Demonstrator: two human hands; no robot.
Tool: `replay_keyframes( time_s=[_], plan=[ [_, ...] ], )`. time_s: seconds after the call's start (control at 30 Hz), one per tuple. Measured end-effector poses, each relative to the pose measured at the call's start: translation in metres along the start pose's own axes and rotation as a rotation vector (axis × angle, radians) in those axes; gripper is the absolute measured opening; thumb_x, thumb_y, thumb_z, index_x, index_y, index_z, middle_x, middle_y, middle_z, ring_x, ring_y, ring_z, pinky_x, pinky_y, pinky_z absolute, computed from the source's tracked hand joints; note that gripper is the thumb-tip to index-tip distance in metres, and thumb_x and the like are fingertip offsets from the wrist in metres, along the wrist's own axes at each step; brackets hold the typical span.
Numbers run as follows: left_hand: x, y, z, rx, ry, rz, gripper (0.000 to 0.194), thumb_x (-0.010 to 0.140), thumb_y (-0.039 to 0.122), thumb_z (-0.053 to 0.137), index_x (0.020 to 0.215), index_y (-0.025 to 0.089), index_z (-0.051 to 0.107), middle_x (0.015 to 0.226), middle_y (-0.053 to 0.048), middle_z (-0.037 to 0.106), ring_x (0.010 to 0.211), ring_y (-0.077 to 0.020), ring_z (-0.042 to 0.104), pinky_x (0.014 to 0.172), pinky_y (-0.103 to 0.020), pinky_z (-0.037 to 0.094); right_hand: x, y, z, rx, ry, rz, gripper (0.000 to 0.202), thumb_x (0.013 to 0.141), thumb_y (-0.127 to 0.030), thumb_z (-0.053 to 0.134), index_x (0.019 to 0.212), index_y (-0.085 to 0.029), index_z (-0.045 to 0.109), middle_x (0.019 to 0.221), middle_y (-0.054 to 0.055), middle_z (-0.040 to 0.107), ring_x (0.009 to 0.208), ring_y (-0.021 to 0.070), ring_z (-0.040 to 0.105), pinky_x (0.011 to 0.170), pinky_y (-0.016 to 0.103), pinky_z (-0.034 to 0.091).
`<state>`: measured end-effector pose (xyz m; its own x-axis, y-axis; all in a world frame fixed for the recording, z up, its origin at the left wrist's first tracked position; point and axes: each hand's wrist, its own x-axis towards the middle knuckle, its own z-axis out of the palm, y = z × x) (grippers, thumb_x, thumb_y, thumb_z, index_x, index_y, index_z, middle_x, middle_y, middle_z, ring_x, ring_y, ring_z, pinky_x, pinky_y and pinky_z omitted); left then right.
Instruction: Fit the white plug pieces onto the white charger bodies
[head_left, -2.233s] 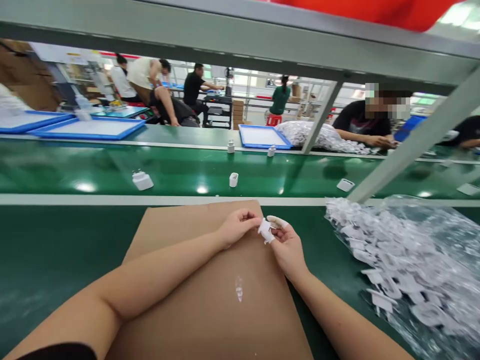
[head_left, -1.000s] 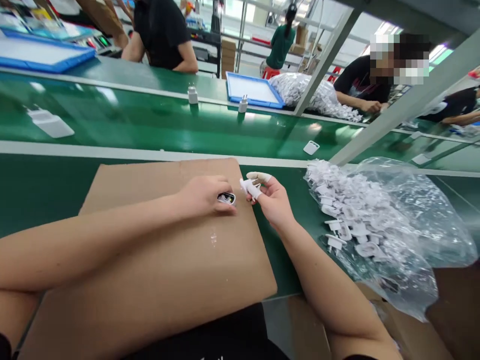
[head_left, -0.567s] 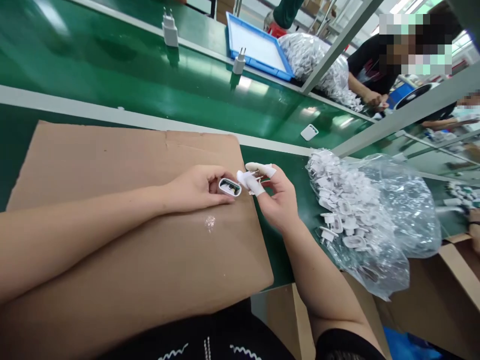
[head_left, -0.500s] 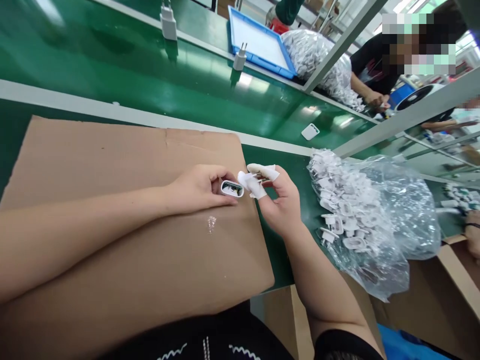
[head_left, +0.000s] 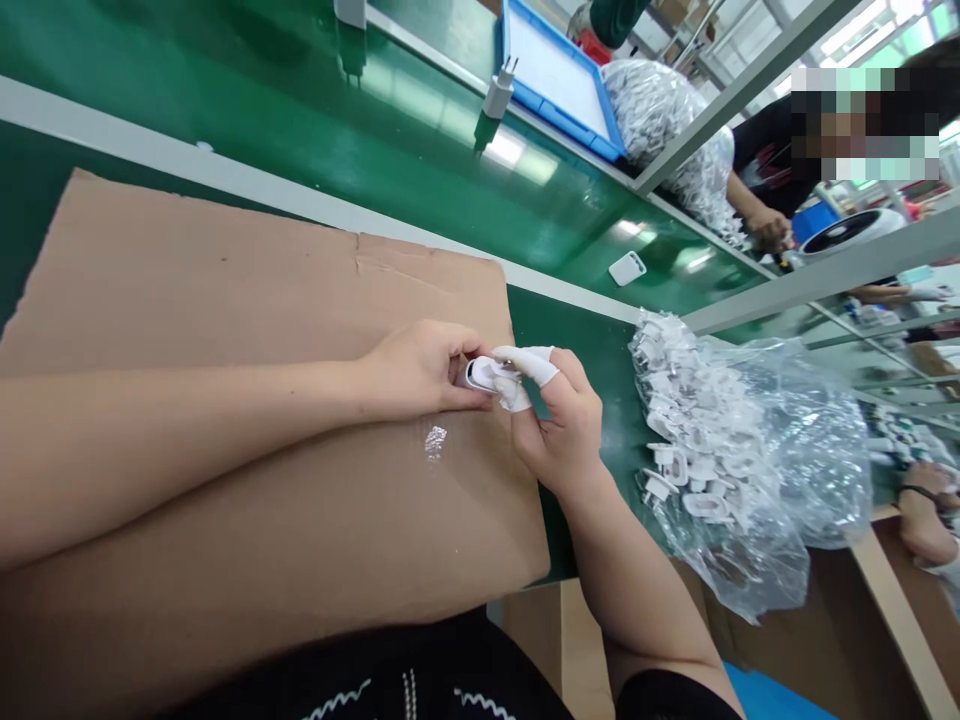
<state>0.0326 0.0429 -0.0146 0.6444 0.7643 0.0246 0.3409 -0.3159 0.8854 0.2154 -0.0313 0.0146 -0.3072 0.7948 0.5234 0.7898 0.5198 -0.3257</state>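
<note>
Over the right part of a brown cardboard sheet [head_left: 285,300], my left hand [head_left: 420,370] is closed round a white charger housing [head_left: 471,374], its open end facing right. My right hand [head_left: 559,410], with white covers on thumb and forefinger, pinches a white plug cap [head_left: 491,375] with metal pins. The cap meets the housing's open end at a slant, and a dark gap shows at its left side. The covered fingers hide part of the cap.
A clear plastic bag [head_left: 810,450] with many white plug caps [head_left: 705,450] lies at right. Beyond a pale rail, a white flat part [head_left: 627,268] rests on the green surface. A charger [head_left: 499,92] stands by a blue tray [head_left: 615,145]. Co-workers' hands [head_left: 769,228] show at upper right and far right.
My right hand has brought the plug cap left onto the housing's open end, covering the circuit parts that showed inside. The camera view has shifted and tilted slightly.
</note>
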Motion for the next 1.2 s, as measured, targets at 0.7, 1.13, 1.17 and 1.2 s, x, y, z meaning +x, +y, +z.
replay_keyframes(
  time_s=[0.7,1.13,1.17,1.2],
  plan=[
    [-0.011,0.001,0.012,0.650,0.045,0.076,0.044,0.094,0.061,0.048,0.095,0.018,0.059,0.093,-0.008,0.062,0.074,-0.0203,0.061,0.055,-0.030,0.034,0.004,-0.013,0.003,-0.205,-0.095,0.077,0.030,0.079,-0.008,0.050,0.100,-0.020,0.068,0.085,0.006,0.065,0.075,0.0200,0.054,0.063,0.030,0.041],
    [0.066,-0.001,-0.071,0.524,0.411,-0.188,0.047,0.086,0.066,0.053,0.082,0.020,0.062,0.090,-0.008,0.066,0.078,-0.0242,0.063,0.061,-0.032,0.041,-0.004,0.020,0.031,0.633,0.165,0.508,0.065,0.090,-0.037,0.062,0.150,-0.031,0.040,0.139,0.010,0.055,0.104,0.0216,0.061,0.079,0.037,0.059],
    [0.076,-0.007,-0.082,0.562,0.477,-0.226,0.048,0.086,0.066,0.052,0.081,0.020,0.063,0.094,-0.009,0.065,0.082,-0.0257,0.063,0.062,-0.033,0.042,-0.004,0.021,0.033,0.633,0.152,0.510,0.063,0.090,-0.037,0.062,0.149,-0.030,0.042,0.137,0.010,0.055,0.103,0.0216,0.061,0.077,0.037,0.060],
    [0.084,-0.014,-0.093,0.597,0.524,-0.255,0.048,0.087,0.066,0.051,0.082,0.020,0.063,0.098,-0.011,0.064,0.086,-0.0273,0.064,0.064,-0.033,0.043,-0.005,0.022,0.035,0.636,0.136,0.508,0.060,0.090,-0.037,0.061,0.147,-0.030,0.044,0.135,0.011,0.056,0.102,0.0214,0.061,0.075,0.036,0.060]
  ],
)
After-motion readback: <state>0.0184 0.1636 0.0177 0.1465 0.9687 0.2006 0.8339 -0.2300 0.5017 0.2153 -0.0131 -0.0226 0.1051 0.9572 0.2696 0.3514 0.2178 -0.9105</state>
